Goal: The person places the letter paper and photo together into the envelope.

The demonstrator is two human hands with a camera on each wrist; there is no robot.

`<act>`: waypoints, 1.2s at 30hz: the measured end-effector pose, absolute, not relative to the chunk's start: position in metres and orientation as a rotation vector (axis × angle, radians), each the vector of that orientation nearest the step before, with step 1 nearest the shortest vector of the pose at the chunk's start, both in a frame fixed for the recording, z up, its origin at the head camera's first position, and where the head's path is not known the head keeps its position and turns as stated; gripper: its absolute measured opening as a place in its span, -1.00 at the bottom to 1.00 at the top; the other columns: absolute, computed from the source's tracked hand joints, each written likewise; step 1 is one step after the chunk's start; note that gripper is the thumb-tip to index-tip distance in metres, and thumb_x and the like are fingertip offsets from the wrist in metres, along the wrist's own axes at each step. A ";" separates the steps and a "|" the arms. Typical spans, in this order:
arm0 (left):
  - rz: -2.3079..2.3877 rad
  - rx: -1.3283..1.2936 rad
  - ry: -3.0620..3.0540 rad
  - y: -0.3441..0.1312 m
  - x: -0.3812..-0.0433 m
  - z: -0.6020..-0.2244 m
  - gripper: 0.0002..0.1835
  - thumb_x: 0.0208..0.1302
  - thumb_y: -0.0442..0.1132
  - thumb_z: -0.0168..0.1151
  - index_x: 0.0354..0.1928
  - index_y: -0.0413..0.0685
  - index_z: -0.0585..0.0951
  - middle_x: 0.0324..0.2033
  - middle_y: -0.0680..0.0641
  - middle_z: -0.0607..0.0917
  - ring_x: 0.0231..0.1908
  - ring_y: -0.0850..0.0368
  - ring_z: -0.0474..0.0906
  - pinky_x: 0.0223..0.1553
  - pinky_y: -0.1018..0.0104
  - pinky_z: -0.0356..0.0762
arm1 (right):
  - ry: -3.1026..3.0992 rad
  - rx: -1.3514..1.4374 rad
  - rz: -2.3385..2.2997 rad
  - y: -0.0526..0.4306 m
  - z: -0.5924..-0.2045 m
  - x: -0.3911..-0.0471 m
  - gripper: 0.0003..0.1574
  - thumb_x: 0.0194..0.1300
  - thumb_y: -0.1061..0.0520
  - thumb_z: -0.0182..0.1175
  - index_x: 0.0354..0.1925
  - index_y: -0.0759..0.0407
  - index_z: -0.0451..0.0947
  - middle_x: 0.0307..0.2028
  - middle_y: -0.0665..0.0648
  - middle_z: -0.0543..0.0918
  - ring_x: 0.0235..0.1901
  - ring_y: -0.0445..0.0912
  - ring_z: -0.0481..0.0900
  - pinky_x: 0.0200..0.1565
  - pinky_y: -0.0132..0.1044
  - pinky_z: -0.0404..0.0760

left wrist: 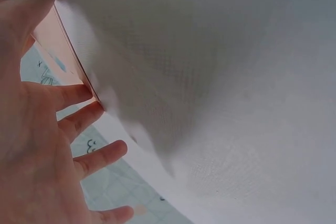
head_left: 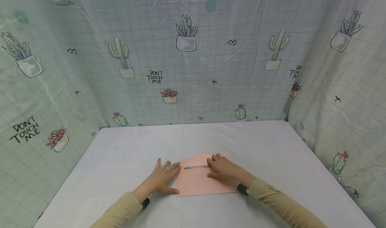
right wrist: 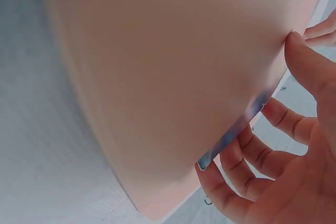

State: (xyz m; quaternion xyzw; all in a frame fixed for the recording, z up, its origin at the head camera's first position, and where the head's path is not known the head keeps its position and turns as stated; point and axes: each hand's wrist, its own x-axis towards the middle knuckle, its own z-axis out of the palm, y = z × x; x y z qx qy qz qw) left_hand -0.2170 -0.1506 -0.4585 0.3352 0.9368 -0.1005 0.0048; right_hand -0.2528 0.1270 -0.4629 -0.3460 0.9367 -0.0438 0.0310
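A peach-coloured sheet (head_left: 196,186), its far edge slanting up to a blunt peak, lies flat on the white table. Across its upper part runs a narrow bluish strip (head_left: 193,168) with a red left end; what it is made of I cannot tell. My left hand (head_left: 164,177) rests at the sheet's left edge, fingers spread and thumb on the near corner. Over the sheet's right part, my right hand (head_left: 223,168) touches the far side of the strip (right wrist: 231,137) with bent fingertips. Its thumb presses the sheet apart from the strip. The hand hides the strip's right end in the head view.
The white table (head_left: 135,144) reaches back to a hanging cloth (head_left: 211,63) printed with potted cacti, which also closes off both sides. A dark band (head_left: 242,189) sits under the right wrist, another dark band (head_left: 145,203) by the left.
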 end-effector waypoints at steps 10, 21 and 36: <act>-0.304 1.026 2.936 -0.151 -0.214 -0.457 -0.03 -0.11 0.45 0.03 0.26 -0.05 0.25 0.25 -0.02 0.30 0.16 -0.11 0.28 0.07 -0.35 0.11 | 2.906 -1.087 -0.051 0.123 -0.465 -0.250 -0.54 0.14 -0.21 0.10 -0.26 0.11 0.27 -0.45 0.01 0.34 -0.44 -0.13 0.16 -0.44 -0.40 0.18; -0.314 1.006 2.936 -0.152 -0.213 -0.459 -0.04 -0.11 0.46 0.03 0.26 -0.03 0.25 0.25 -0.01 0.29 0.16 -0.10 0.27 0.08 -0.36 0.09 | 2.841 -1.133 -0.083 0.116 -0.458 -0.246 -0.61 0.20 -0.07 0.11 -0.13 0.17 0.36 -0.29 0.05 0.44 -0.29 -0.12 0.29 -0.29 -0.31 0.36; -0.331 0.990 2.944 -0.150 -0.213 -0.458 -0.04 -0.11 0.46 0.01 0.27 -0.01 0.25 0.26 0.01 0.29 0.15 -0.10 0.28 0.09 -0.34 0.09 | 2.777 -1.139 -0.158 0.114 -0.457 -0.246 -0.79 0.23 0.09 0.04 -0.21 0.11 0.25 -0.41 -0.01 0.31 -0.34 -0.13 0.12 -0.34 -0.34 0.09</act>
